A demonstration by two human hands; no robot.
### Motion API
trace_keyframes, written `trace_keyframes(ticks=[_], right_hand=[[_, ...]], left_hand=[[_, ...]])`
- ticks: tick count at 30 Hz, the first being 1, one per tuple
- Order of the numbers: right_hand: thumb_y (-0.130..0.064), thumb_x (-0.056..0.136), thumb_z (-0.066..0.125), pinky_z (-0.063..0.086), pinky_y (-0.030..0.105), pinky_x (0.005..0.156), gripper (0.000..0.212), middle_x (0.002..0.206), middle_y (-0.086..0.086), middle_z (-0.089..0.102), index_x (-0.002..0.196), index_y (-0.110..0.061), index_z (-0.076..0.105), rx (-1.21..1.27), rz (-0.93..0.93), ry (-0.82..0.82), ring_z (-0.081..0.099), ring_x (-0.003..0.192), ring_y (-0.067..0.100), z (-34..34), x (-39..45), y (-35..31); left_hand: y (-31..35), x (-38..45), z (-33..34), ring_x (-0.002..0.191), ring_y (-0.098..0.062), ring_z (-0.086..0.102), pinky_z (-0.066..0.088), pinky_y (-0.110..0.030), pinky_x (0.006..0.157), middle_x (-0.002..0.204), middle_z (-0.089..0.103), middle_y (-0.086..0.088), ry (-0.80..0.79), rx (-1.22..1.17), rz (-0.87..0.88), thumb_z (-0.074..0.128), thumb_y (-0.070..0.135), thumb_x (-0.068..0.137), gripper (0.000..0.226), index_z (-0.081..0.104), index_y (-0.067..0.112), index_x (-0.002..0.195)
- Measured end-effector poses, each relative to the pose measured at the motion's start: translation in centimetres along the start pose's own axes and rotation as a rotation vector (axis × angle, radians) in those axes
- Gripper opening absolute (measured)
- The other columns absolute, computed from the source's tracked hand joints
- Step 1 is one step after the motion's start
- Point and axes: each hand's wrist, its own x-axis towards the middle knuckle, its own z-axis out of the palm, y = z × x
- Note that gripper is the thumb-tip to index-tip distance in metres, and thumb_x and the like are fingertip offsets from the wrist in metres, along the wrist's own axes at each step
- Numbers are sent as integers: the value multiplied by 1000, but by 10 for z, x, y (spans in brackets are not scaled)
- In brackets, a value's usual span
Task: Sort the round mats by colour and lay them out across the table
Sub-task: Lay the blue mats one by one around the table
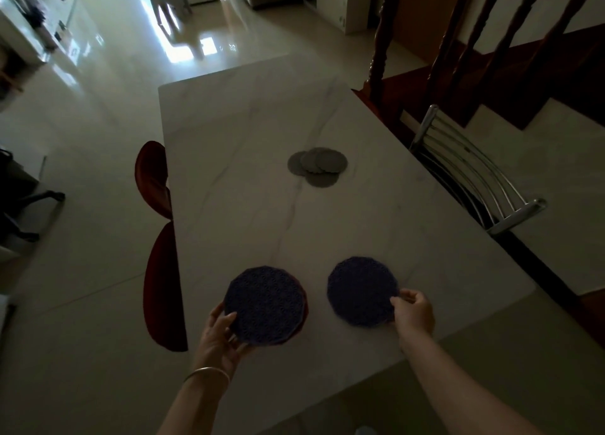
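A stack of round mats (265,305) lies on the white marble table (327,113) near its front edge, a blue patterned mat on top and a red rim showing at its right side. My left hand (220,338) grips the stack's near-left edge. To the right, a single blue mat (360,291) lies flat on the table, and my right hand (413,310) pinches its right edge between thumb and fingers. Farther back, several small grey mats (317,166) lie overlapping in a loose pile.
Two dark red chair seats (154,179) (163,287) tuck against the table's left edge. A chrome-backed chair (474,176) stands at the right edge, with dark wooden stair posts (379,41) behind it. Glossy tiled floor surrounds the table.
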Motion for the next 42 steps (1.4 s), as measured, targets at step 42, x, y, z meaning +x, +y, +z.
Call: trace_keyframes(ticks=[42], right_hand=[[-11, 76, 76, 59, 39, 63, 42, 91, 6, 60, 109, -30, 59, 334, -200, -62, 65, 82, 23, 176, -222, -97]], left_hand=[[191, 92, -8, 115, -35, 59, 55, -52, 78, 133, 56, -3, -853, 429, -323, 79, 42, 66, 61, 57, 38, 122]])
